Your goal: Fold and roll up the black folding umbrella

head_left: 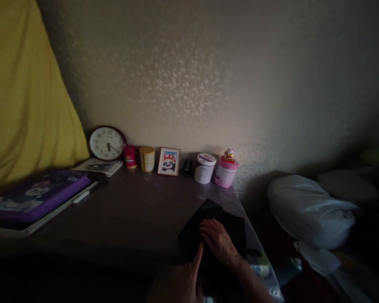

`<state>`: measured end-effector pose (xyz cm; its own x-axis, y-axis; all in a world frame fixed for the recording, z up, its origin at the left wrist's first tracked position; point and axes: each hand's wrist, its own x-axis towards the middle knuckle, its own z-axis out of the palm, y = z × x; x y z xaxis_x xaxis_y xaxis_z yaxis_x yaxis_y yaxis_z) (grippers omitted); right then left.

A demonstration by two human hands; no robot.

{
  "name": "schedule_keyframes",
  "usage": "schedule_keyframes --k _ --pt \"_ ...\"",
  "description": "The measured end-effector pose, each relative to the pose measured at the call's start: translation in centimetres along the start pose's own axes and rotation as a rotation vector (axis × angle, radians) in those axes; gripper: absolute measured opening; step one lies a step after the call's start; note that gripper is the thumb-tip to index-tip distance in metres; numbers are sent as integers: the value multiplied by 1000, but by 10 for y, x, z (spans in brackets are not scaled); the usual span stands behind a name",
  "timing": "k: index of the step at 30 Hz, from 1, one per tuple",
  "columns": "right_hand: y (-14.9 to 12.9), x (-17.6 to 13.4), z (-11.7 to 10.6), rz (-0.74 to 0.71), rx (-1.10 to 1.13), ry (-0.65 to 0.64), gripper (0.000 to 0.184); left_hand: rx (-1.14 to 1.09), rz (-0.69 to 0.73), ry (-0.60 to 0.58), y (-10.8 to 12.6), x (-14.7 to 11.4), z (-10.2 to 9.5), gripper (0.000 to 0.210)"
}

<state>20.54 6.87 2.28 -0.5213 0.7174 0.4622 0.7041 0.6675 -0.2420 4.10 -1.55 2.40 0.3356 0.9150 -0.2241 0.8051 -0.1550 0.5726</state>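
A black, flat, folded piece that looks like fabric (233,227) lies near the right edge of the table; its exact kind is too dark to tell. My right hand (219,242) rests flat on top of it, fingers stretched out and lying side by side. Just below and to the left, my left hand (189,275) touches or hovers over the black piece's lower part with the index finger extended. Shadow hides most of the left hand's other fingers. No object shows in either hand.
Along the wall stand a round clock (107,143), a red can (130,157), a yellow-lidded tub (147,159), a framed panda picture (169,161), a white tub (205,169) and a pink-lidded tub (225,173). A purple case (41,195) lies left; white bags (306,210) sit right.
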Motion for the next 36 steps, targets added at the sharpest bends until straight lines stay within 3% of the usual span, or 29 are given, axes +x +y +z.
schedule_keyframes --k 3,11,16,19,21,25,28,31,36 --pt "15 6 5 3 -20 -3 23 105 2 5 5 0 0 81" --pt "56 38 9 87 -122 -66 27 37 -62 -60 10 -1 -8 77" --pt "77 52 6 232 -244 -136 27 1 -10 -68 6 1 -5 74" --pt "68 50 -1 272 -279 1 24 32 3 -59 4 1 -4 72" --pt "52 45 -6 191 -193 59 24 70 -6 -69 5 1 -5 72" --pt "27 34 -4 -31 -32 -116 22 88 -32 -81 10 0 -7 76" --pt "35 38 4 51 -115 -173 25 57 -42 -60 11 -1 -6 77" --pt "57 44 4 236 -221 -81 25 32 -14 -44 10 -1 -4 78" --pt "83 17 -19 395 -197 255 28 51 -22 8 6 -4 1 77"
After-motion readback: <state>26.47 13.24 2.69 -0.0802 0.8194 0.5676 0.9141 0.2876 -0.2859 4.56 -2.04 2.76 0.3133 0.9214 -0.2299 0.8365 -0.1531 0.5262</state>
